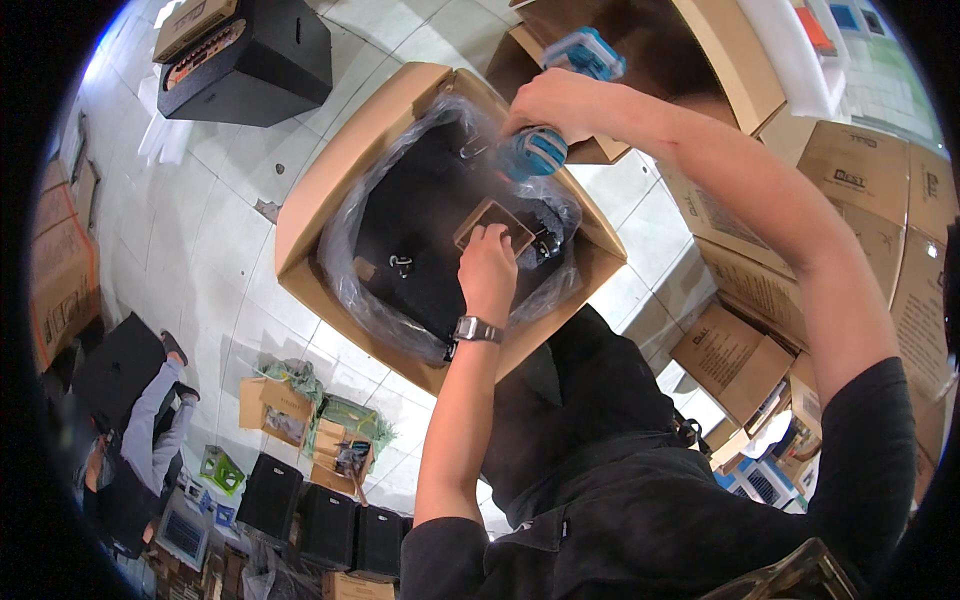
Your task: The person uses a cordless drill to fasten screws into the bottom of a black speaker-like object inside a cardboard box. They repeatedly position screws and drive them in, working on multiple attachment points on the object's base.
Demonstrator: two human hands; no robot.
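Observation:
A large open cardboard box (305, 235) stands in front of me, holding a black speaker cabinet (420, 210) wrapped in clear plastic film (345, 275). On the black surface lies a small square tray-like piece (467, 234) with brown edges. My left hand (488, 262), wearing a wristwatch, reaches over it with bent fingers drawn together; what the fingertips hold, if anything, is hidden. Above the box's far right side, my right hand (560, 102) is wrapped round a teal cordless drill (585, 55), whose blurred front end points down toward the box. Metal fittings (401, 265) show on the black surface.
Another open carton (735, 60) stands at the far right, with stacked cartons (850, 180) along the right. A black amplifier-like cabinet (270, 65) sits far left. Small boxes (275, 412) and black speakers (270, 497) stand at lower left, near another person (150, 440).

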